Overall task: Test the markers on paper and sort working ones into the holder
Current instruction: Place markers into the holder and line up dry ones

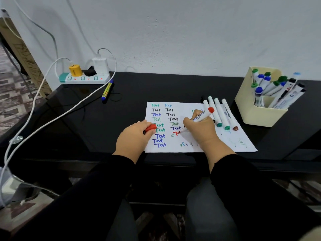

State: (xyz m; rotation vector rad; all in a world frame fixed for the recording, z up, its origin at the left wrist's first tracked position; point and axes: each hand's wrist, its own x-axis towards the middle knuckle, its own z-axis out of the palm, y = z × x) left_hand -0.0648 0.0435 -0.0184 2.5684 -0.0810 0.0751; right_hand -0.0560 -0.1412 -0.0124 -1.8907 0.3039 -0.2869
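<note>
Right hand [199,127] holds a red marker [201,117] in a writing grip, fingers curled round the barrel, tip down on the paper [217,143]. Red end of the marker points up and away from the hand, toward the holder. Just off the tip, on the left-hand side: fresh red strokes, a "T" plus part of the next letter.

Left hand [133,136] grips the red cap [150,128], fingers curled round it, and rests at the paper's left edge. The cap pokes out toward the right hand, over the green and blue writing.

Paper lies flat on the black worktop [121,122] under both hands. Between and beyond the hands: two columns of "Test" in green, black and blue. Below the right hand's tip: a few small scribbles.

Just beyond the right hand, four white markers [220,113] lie side by side on the paper's far right corner, touching or nearly so. The near ends show two green caps and one brown; the fourth near end is hidden behind the hand.

Cream holder [251,112] is off to the right of the right hand, apart from the paper, on the worktop. Capped markers stand leaning in it, blue, green and black caps.

Far beyond the left hand: a yellow-and-blue marker [107,91] lies alone on the worktop, near a power strip [85,78] at the wall with plugs and white cables.
</note>
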